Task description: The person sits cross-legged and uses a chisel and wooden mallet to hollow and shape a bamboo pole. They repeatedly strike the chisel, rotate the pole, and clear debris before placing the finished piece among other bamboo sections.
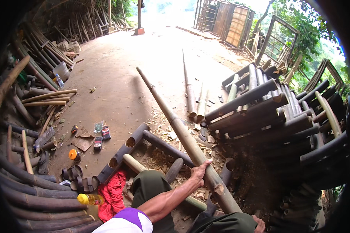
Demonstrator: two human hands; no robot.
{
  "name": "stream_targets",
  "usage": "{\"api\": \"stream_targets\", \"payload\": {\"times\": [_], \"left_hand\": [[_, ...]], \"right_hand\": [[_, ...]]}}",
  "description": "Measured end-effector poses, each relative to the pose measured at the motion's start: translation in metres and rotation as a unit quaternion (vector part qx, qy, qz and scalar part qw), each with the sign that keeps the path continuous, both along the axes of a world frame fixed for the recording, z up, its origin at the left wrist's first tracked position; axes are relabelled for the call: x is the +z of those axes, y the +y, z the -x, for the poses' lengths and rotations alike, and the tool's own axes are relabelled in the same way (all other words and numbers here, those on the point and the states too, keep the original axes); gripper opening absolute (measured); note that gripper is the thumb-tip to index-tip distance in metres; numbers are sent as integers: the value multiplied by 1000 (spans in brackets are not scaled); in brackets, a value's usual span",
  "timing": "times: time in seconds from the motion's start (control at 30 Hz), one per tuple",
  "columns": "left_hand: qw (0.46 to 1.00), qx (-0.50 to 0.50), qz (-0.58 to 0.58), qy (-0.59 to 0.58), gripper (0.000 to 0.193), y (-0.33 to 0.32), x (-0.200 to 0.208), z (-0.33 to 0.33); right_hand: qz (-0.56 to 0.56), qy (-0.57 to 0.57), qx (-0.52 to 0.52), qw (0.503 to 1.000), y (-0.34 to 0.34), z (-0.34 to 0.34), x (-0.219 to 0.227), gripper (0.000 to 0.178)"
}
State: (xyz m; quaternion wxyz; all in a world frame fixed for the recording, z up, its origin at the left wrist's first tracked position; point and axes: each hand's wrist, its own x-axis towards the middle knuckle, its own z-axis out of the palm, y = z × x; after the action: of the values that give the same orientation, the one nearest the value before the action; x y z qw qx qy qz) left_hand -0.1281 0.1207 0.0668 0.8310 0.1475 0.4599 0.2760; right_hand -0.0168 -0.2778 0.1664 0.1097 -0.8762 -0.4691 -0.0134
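Observation:
A long bamboo pole [182, 132] slants from the upper middle down to my right knee. My left hand [200, 174] is wrapped round its lower part, the thumb lying along the top. Just below that grip, a pale cut mark shows on the pole. My right hand [259, 224] is partly visible beside my right knee at the lower edge, its fingers curled. Whatever it holds, if anything, is hidden. Under the pole lies a frame of dark bamboo pieces [167, 147], with notched holes in its left piece.
Stacked dark bamboo frames [256, 112] stand at the right. Bamboo poles [46, 204] line the left side, near a yellow-capped bottle [91, 199], red cloth [113, 196], sandals [85, 183] and small boxes [105, 132]. Wood chips [167, 128] litter the floor. Two bamboo lengths [190, 97] lie ahead.

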Motion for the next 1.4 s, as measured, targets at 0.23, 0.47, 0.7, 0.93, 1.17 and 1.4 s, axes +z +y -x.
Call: {"api": "stream_targets", "payload": {"times": [0.23, 0.47, 0.7, 0.93, 1.17, 1.4], "left_hand": [[977, -53, -199, -56, 64, -2, 51, 18], [893, -139, -417, -97, 69, 10, 154, 0], [820, -146, -539, -129, 69, -45, 233, -40], [783, -133, -577, -191, 69, -72, 221, -48], [743, -186, -613, -192, 77, -86, 209, -50], [710, -176, -660, -169, 67, -83, 200, -53]], "right_hand": [[-54, 113, 38, 991, 21, 25, -45, 66], [-96, 365, 147, 914, 97, -18, -119, 85], [0, 469, 71, 880, 132, -58, -105, 101], [-9, 512, 70, 856, 157, -47, -117, 91], [-63, 496, 98, 861, 148, -61, -177, 78], [-117, 353, 156, 915, 141, -144, -85, 51]]}}
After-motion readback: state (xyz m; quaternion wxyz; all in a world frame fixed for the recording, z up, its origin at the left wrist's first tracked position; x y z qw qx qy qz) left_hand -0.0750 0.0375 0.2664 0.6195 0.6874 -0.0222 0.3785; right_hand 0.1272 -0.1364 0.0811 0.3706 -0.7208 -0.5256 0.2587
